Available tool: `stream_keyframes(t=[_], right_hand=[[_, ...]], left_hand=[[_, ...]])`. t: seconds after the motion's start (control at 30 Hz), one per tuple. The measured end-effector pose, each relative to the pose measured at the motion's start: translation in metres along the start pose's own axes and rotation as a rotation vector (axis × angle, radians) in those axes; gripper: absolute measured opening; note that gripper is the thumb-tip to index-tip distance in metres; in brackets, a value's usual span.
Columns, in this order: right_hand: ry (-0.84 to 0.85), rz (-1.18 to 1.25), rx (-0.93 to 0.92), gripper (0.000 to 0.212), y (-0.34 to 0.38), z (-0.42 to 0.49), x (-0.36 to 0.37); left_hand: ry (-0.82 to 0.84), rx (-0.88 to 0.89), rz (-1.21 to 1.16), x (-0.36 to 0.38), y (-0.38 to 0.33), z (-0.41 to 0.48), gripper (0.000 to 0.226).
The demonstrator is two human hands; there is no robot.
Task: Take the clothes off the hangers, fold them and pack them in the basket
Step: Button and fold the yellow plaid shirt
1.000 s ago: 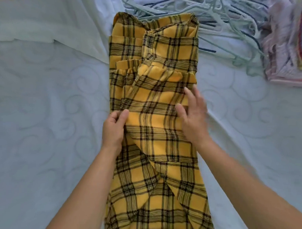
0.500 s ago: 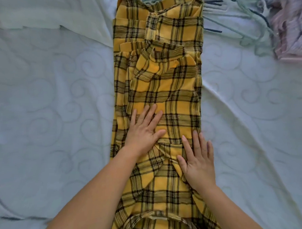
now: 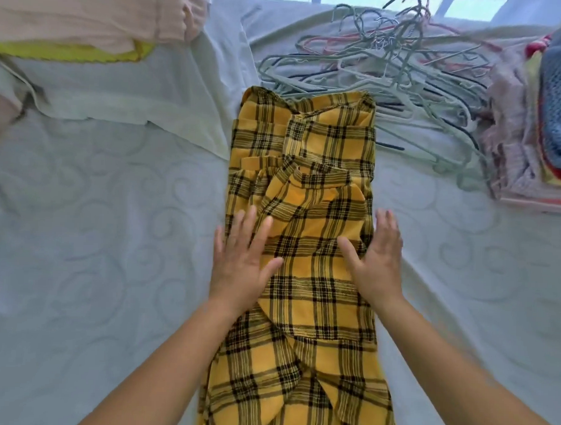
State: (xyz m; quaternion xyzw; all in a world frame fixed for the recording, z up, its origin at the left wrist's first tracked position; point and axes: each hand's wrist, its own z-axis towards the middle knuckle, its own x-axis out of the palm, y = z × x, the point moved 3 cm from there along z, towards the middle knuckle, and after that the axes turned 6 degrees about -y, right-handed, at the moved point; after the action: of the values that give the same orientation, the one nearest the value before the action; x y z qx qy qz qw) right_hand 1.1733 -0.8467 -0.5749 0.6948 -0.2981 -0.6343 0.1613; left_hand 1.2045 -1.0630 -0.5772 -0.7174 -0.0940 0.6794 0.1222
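Note:
A yellow and black plaid garment (image 3: 307, 219) lies lengthwise on the pale bed, its sides folded inward into a long narrow strip. My left hand (image 3: 241, 261) rests flat, fingers spread, on the garment's left edge. My right hand (image 3: 376, 260) lies flat with fingers apart on its right edge. Neither hand holds anything. A heap of empty hangers (image 3: 395, 70) lies just beyond the garment's far end. No basket is in view.
A stack of folded clothes (image 3: 536, 132) sits at the right edge of the bed. A pink garment over a yellow-green one (image 3: 88, 24) lies at the far left, with a white cloth (image 3: 124, 92) spread below it. The quilted mattress (image 3: 97, 237) surrounds the work area.
Both hands have slid apart from the garment's middle to its left and right edges and a little farther up it. The view has tilted up, showing the hangers and clothes piles.

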Motion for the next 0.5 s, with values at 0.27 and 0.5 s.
stream_keyframes(t=[0.27, 0.5], right_hand=[[-0.158, -0.163, 0.116, 0.083, 0.011, 0.14, 0.034], [-0.249, -0.343, 0.014, 0.083, -0.013, 0.151, 0.059]], left_hand=[[0.271, 0.11, 0.364, 0.036, 0.005, 0.124, 0.063], [0.254, 0.136, 0.24, 0.061, 0.022, 0.127, 0.063]])
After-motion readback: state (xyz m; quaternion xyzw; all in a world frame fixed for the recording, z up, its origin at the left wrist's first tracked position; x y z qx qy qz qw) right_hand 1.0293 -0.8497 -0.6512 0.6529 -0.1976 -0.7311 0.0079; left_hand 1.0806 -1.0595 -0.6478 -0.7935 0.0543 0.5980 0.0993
